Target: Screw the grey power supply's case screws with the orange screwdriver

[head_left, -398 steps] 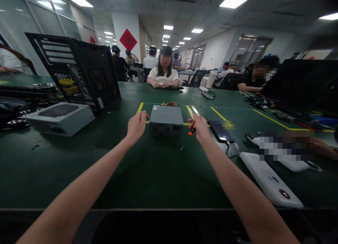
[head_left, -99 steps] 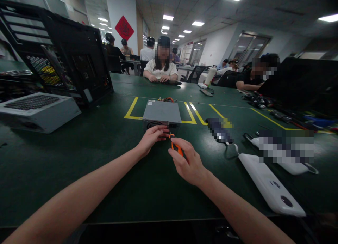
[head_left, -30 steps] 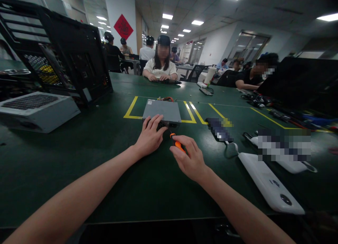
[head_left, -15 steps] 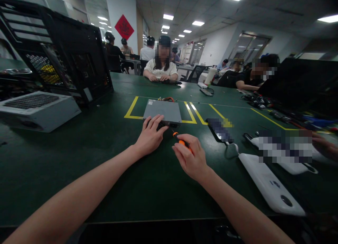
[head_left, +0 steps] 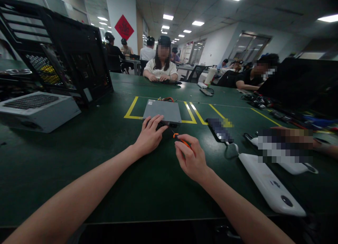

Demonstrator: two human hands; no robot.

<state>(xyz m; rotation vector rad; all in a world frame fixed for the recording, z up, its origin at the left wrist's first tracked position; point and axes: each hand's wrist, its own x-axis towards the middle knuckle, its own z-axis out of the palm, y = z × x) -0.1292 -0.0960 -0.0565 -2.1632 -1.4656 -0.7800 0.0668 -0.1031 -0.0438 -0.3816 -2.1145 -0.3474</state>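
Note:
A grey metal computer power supply lies on the green table in front of me, its bundle of coloured wires at the far side. My left hand steadies it, with fingers over the near top edge and the thumb at the near face. Closed round an orange and black screwdriver, my right hand is just right of and nearer than the left. The thin shaft points at the near face of the power supply. Whether its tip touches a screw cannot be made out.
At left stand a second power supply and an open black computer case. A phone is cabled to a white power bank on the right. Another person's hand is over a blurred device there. A person sits opposite.
My right fingers have shifted round the screwdriver handle, and the hand has moved slightly right. My left hand and the power supply stay put. The other person's hand has reached further left.

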